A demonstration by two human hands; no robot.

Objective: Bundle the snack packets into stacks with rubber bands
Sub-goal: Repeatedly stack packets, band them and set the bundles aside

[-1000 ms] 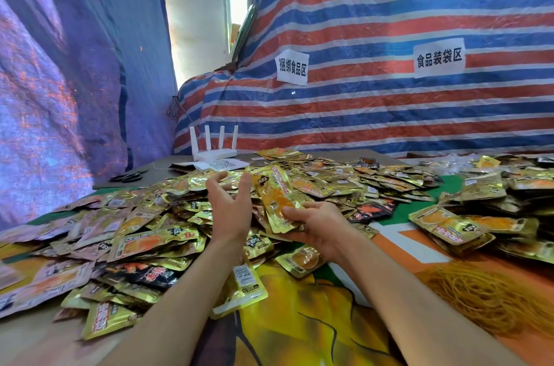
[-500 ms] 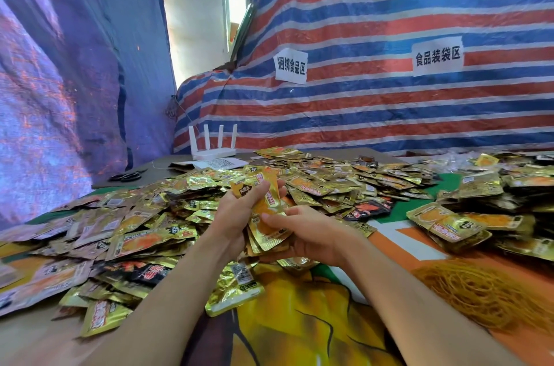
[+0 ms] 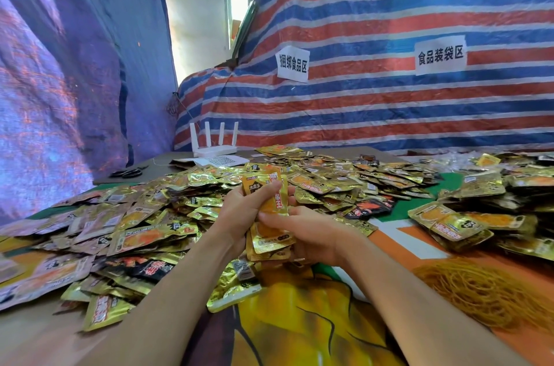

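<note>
Over the pile (image 3: 144, 221), your left hand (image 3: 239, 212) and right hand (image 3: 314, 236) grip 1 stack (image 3: 271, 235). Square its edges before banding.

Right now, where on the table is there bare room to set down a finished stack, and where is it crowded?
Free: the yellow cloth between the forearms, below the left hand and right hand; the orange strip between the rubber bands and the bundles. Crowded: loose packets left of and beyond them.

Two forearms (image 3: 180, 278) showing bare up to the frame edge, left hand (image 3: 239, 211) showing bare, right hand (image 3: 317, 235) showing bare, fingers (image 3: 277, 218) appearing slender, any sleeve or clothing lying out of view.
</note>
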